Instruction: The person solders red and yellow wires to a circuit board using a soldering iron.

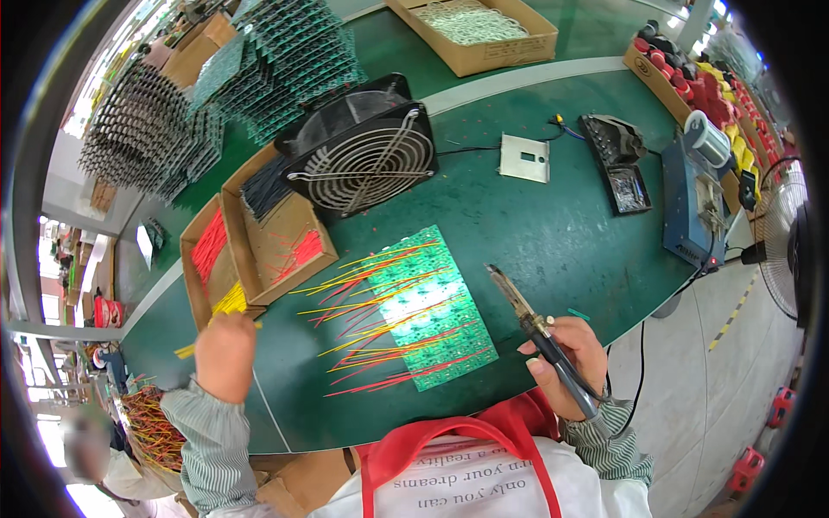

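My right hand grips a soldering iron with its tip pointing up and left, to the right of a green circuit board and apart from it. Rows of red and yellow wires stand out from the board toward the left. My left hand is closed at the front of a cardboard box, with yellow wires showing on both sides of it. Its fingertips are hidden. More yellow wires and red wires lie in that box's compartments, just beyond the hand.
Behind the boxes stands a black fan with a wire grille. Stacked circuit boards rise at the back left. At the right are a blue soldering station, a solder spool and a black tray. A white plate lies mid-table.
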Demonstrator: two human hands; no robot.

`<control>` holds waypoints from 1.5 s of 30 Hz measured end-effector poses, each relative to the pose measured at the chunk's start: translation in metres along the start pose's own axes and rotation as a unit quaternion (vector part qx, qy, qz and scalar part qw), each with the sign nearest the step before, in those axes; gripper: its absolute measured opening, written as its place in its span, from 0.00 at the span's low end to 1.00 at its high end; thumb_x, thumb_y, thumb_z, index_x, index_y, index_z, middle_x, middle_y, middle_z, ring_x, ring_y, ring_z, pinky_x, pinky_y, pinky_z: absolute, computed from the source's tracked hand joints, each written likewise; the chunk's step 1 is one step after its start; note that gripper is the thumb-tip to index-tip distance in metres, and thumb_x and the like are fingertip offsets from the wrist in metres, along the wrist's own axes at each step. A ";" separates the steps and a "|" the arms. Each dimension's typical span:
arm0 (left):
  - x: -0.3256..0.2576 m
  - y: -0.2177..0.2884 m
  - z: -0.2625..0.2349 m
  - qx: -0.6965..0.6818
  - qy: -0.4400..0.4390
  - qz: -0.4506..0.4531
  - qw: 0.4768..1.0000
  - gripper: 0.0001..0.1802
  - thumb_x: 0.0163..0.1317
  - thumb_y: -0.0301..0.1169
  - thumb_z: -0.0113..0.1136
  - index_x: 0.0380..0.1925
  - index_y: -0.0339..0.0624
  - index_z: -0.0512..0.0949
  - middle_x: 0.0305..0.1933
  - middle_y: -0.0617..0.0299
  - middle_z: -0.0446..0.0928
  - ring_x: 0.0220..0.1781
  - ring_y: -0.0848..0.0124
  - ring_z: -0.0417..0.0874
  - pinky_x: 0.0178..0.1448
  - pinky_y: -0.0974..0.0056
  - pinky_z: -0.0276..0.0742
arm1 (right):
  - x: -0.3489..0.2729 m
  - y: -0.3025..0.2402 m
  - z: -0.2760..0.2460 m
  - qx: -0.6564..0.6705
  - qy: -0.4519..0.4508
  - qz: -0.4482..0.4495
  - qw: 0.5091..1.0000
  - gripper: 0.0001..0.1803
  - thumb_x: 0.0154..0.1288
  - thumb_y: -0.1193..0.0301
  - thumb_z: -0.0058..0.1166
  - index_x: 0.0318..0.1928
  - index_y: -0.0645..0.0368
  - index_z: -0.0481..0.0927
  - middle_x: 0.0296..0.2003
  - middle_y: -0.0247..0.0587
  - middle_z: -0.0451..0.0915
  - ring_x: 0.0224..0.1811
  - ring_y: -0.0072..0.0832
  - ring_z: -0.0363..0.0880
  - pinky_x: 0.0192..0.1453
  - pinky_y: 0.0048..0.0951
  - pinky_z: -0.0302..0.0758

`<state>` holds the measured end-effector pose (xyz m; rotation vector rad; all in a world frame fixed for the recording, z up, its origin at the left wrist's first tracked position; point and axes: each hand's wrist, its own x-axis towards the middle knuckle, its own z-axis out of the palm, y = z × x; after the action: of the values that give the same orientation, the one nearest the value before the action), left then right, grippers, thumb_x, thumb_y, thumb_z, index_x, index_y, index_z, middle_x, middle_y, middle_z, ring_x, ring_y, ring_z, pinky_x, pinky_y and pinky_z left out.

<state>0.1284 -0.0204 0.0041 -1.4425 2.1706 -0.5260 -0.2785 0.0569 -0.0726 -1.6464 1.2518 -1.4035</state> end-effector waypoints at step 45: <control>0.078 0.182 -0.067 -0.611 0.047 0.093 0.785 0.08 0.58 0.32 0.60 0.30 0.37 0.79 0.30 0.54 0.76 0.32 0.54 0.79 0.35 0.55 0.74 | 0.021 -0.019 -0.034 -0.044 -0.040 0.163 0.985 0.10 0.45 0.74 0.64 0.28 0.62 0.76 0.19 0.35 0.78 0.19 0.20 0.77 0.26 0.22 0.72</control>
<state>-0.0717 -0.0214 -0.0561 -1.6634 2.7920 1.1558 -0.3069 0.0475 -0.0394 -1.4569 1.4759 -1.0869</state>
